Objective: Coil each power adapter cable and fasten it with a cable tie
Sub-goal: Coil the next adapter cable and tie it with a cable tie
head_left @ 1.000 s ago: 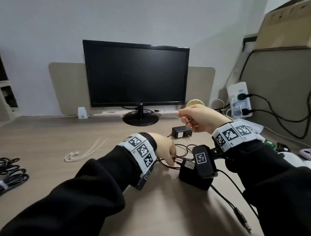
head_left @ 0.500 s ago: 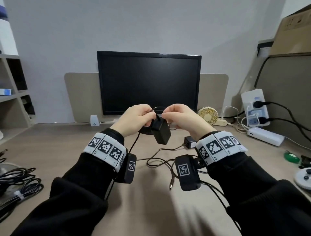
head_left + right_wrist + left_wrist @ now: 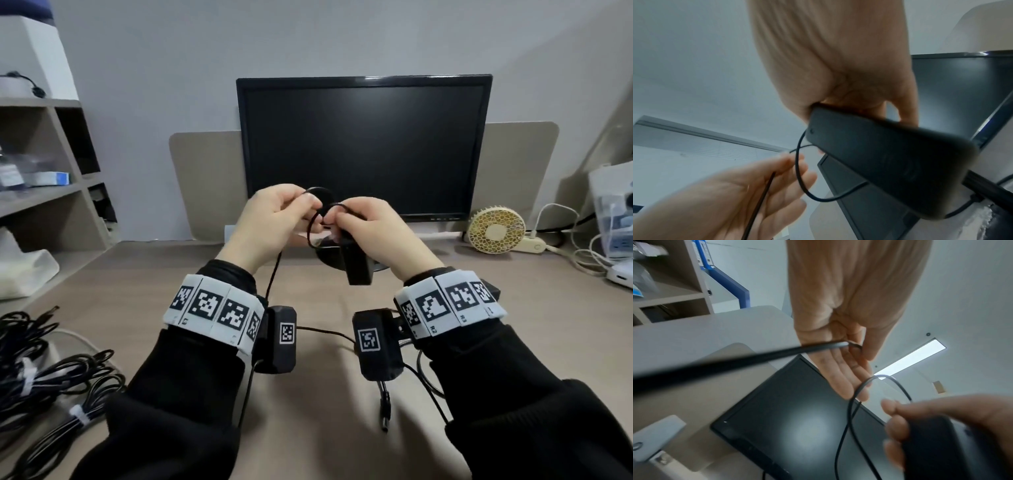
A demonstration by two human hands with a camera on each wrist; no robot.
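Coiling just started: right hand gripping adapter, left hand pinching cable into first loop; tied bundles at 8 o'clock on worktop, tie pending.

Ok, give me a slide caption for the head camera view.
Left hand loops the black cable while the right hand holds the power adapter above the desk.

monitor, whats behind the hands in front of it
Behind the left hand and right hand is the monitor, screen dark. Its stand is mostly hidden by the adapter.
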